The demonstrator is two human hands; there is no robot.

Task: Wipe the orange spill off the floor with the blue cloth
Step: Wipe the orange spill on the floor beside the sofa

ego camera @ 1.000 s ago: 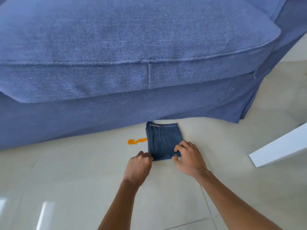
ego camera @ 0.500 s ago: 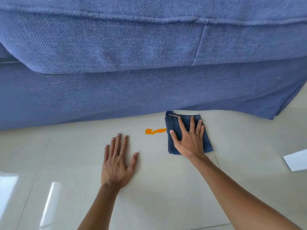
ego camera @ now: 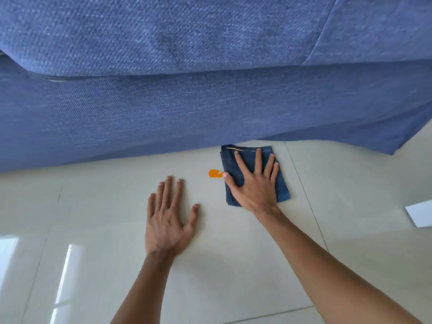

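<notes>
A folded dark blue cloth (ego camera: 282, 190) lies flat on the pale tiled floor just in front of the sofa. My right hand (ego camera: 254, 183) presses down on it with the fingers spread. An orange spill (ego camera: 214, 173) shows as a small blob just left of the cloth, its right end under the cloth's edge by my thumb. My left hand (ego camera: 168, 218) rests flat on the bare floor, fingers apart, left of and nearer than the spill, holding nothing.
A large blue fabric sofa (ego camera: 187, 90) fills the upper half and overhangs the floor right behind the cloth. A white flat object (ego camera: 420, 215) lies at the right edge. Glossy floor tiles (ego camera: 222, 265) stretch toward me.
The cloth under my right hand has slid left over the spill's tail, so less orange shows. My left hand stays flat on the floor. The camera has moved closer.
</notes>
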